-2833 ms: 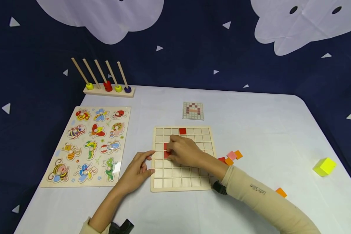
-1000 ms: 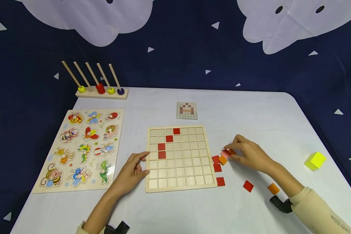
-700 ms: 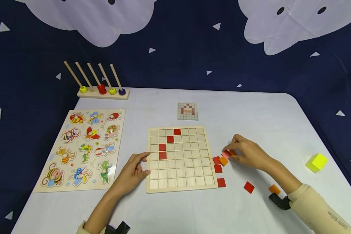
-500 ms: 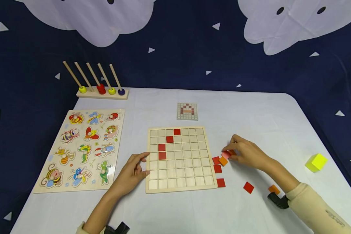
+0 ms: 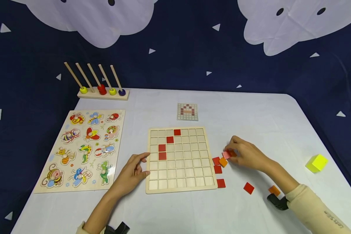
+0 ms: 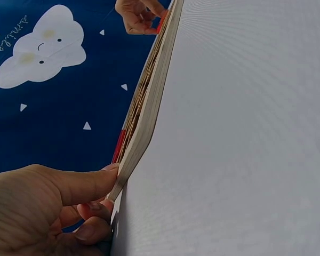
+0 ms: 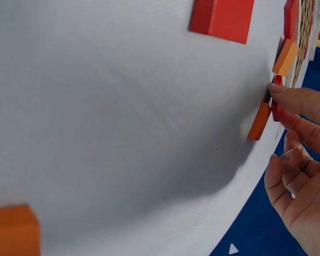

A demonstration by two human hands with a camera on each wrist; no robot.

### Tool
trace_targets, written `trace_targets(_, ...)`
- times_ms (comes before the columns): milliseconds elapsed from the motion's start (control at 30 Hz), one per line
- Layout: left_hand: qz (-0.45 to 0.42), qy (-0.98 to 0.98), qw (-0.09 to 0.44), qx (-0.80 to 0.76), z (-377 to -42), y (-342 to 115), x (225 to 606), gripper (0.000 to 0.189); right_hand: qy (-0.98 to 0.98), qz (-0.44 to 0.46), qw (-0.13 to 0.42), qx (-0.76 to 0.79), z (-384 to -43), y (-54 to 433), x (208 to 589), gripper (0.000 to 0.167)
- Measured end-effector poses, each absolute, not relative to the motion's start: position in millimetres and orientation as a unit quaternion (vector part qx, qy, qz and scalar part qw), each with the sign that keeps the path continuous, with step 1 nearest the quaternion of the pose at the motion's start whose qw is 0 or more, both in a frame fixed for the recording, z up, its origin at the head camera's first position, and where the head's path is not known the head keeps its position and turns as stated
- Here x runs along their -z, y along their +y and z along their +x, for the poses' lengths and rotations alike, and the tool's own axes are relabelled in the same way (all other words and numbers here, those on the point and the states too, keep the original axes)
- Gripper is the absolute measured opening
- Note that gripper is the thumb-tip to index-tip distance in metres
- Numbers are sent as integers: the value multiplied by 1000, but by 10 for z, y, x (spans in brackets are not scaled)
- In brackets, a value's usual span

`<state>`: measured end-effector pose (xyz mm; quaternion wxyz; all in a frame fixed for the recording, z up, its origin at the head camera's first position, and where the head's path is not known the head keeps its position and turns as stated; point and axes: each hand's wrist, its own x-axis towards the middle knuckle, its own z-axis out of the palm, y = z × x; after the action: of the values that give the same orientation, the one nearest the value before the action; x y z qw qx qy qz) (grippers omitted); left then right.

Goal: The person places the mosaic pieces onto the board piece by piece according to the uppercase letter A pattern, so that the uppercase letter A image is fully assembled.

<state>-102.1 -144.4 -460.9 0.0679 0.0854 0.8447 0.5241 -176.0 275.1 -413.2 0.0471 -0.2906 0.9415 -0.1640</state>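
A wooden grid board (image 5: 182, 190) lies mid-table, with several red tiles (image 5: 162, 156) in its upper left cells. My left hand (image 5: 131, 172) touches the board's left edge with forefinger and thumb tips. In the left wrist view, its thumb (image 6: 88, 184) lies along the edge. Off the board's right side, my right hand (image 5: 247, 154) pinches a pinkish-red tile (image 5: 226, 155) between thumb and forefinger. Seen from the right wrist, that tile (image 7: 277, 109) stands between two orange tiles (image 7: 260, 121). Another orange tile (image 5: 223, 162) and red tiles (image 5: 217, 169) lie beside the board.
A small pattern card (image 5: 187, 111) lies behind the board. To the left are an insect peg puzzle (image 5: 84, 152) and a peg stand (image 5: 102, 95) with beads. On the right lie a yellow block (image 5: 316, 163), a loose red tile (image 5: 248, 188) and an orange tile (image 5: 274, 190).
My right hand has left the grid board and moved right to the loose tiles, where it stays over the last second. The left hand keeps touching the board's edge.
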Motion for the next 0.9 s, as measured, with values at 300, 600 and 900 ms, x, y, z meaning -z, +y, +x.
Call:
trace_targets(300, 79, 845, 72, -524, -1019, -1440, 4608, 60, 940, -289, 26, 178, -1774, 2699, 4131, 24)
trace_targets(600, 81, 846, 69, -523, -1022, -1447, 4625, 61, 931, -308, 43, 191, -1818, 2437, 4040, 21)
trace_targets(900, 93, 840, 64, -530, -1030, -1447, 4629, 60, 907, -365, 55, 201, -1853, 2026, 3995, 26)
